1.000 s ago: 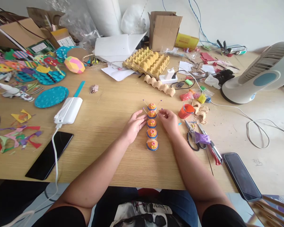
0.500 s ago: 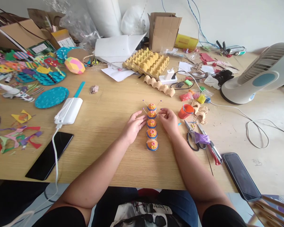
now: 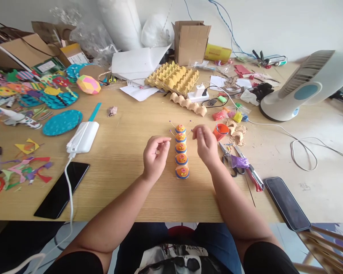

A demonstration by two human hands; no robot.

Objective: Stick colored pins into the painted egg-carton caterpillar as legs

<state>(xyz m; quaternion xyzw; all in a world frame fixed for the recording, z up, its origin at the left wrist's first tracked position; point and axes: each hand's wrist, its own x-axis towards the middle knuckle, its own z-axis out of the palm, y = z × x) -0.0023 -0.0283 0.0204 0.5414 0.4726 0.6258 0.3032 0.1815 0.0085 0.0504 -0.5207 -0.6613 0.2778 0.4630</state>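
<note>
"Row of domes (image 3: 180, 148) first: where does it lie?"

"Between the two hands, on the wooden table (image 3: 125, 152), running straight away from the person. Five orange domes with blue rims, each with little pink and yellow pieces on it."

"And the left hand (image 3: 157, 158)?"

"On the row's left, apart from it, bare wood showing in the gap. Its fingers are curled in toward the thumb. I can't tell whether some small thing is pinched there."

"The right hand (image 3: 206, 147)?"

"On the other side, just beside the far part of the row. Its fingers are bent as well. A stalk reaches toward the fingertips, but I can't tell whether they grip it, touch it or merely come close."

"Which stalks?"

"Thin purple-tipped stalks (image 3: 190, 121), sticking out to both sides at the row's far end."

"What's near the right hand?"

"An orange-red cup (image 3: 221, 131), just to its right. Nearer the person, a purple packet (image 3: 240, 161) lies on the scissors (image 3: 225, 150), next to a cutter (image 3: 255, 180)."

"Beyond the row?"

"A beige carton strip (image 3: 188, 104), then a yellow egg tray (image 3: 174, 78)."
</note>
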